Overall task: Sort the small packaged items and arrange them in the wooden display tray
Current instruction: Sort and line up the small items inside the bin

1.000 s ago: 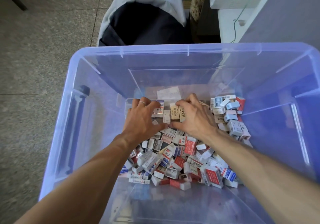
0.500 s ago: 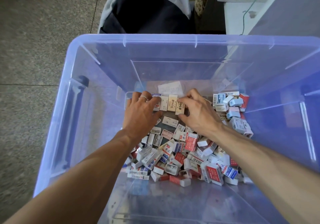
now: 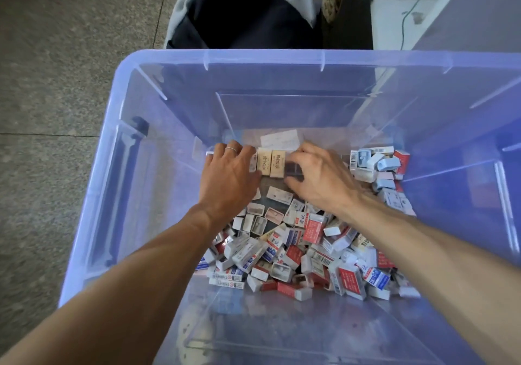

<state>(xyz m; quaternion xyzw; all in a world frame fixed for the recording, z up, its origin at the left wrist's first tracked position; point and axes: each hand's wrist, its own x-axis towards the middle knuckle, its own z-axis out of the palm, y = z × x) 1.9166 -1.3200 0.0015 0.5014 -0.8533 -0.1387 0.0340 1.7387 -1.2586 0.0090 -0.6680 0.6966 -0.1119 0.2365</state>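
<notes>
Left hand [image 3: 228, 178] lies flat, palm down; right hand [image 3: 318, 178] has curled fingers [image 3: 296, 157].

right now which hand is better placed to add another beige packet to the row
Right. The right hand hovers at the row's open end beside the beige packets; the left hand rests against the other end.

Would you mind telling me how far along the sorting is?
Done: only a short row of tan packets stands lined up at the bin's far end. In hand: the left hand and right hand flank that row. Left: most of it, the loose pile remains unsorted.
</notes>
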